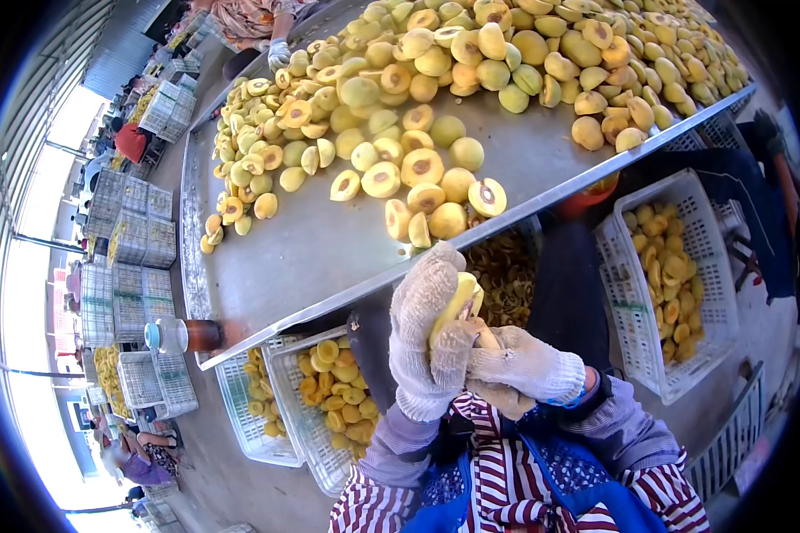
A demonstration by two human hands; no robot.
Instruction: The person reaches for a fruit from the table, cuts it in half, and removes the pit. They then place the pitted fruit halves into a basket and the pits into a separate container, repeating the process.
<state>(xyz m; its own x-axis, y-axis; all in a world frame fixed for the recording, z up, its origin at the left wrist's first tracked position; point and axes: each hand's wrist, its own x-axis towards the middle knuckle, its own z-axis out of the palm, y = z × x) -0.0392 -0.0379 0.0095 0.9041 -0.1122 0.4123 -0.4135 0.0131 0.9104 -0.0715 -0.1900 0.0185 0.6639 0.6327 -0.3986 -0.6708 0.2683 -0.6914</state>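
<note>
My left hand (pixel 425 333), in a soiled knitted glove, is closed round a yellow fruit half (pixel 456 306) at the centre, below the metal table's front edge. Close against it on the right, my right hand (pixel 526 366), also gloved, has its fingers wrapped round a small light-coloured handle (pixel 486 336). The handle's far end points at the fruit and is partly hidden by the left fingers. Beyond both hands, halved yellow fruits (pixel 422 166) with brown centres lie on the metal table (pixel 329 258).
White crates of fruit (pixel 320 426) stand below the table on the left, another crate (pixel 716 293) on the right. A jar of dark liquid (pixel 185 336) is at the left corner. Across the table is a person's gloved hand (pixel 278 55). Stacked crates (pixel 142 222) stand farther left.
</note>
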